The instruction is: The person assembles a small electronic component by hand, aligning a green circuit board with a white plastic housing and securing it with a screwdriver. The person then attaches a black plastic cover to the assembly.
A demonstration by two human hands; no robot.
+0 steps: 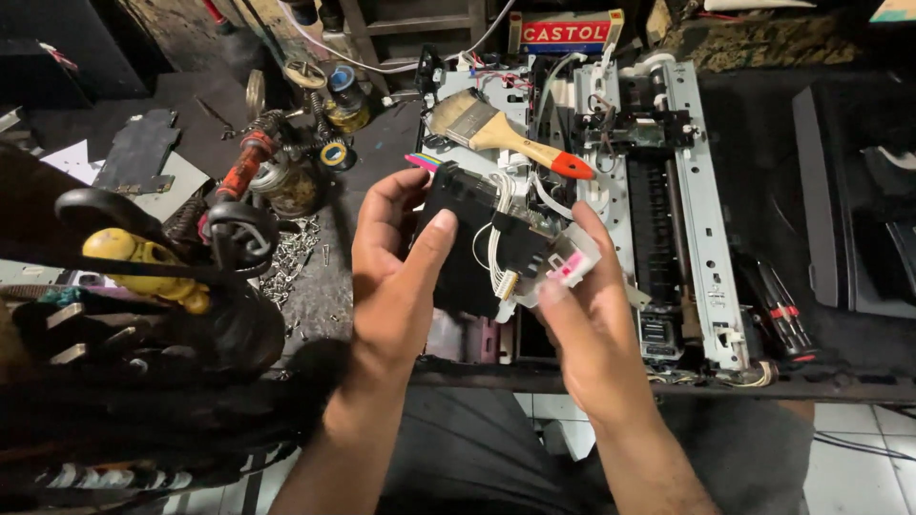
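The person's left hand (pixel 396 277) was curled around the left edge of a black printer carriage (pixel 468 243), thumb pressed flat on its face and fingers wrapped behind. The right hand (pixel 587 315) pinched the carriage's right end, thumb and forefinger closed on a clear plastic piece with a pink patch (pixel 571 267), where white wires (pixel 498 250) bunched together. The carriage was held up in the air above the front edge of the workbench (pixel 668 386), just ahead of the opened printer chassis (pixel 701 210).

A paintbrush (pixel 506 133) with an orange-tipped handle lay across the chassis, just beyond the carriage. To the left, loose screws (pixel 291 253) were scattered on the bench near a cluster of tools (pixel 258 167), and a rack of handles (pixel 143 257) crowded the left side. Open room was slight: chiefly the gap below the hands, over the person's lap.
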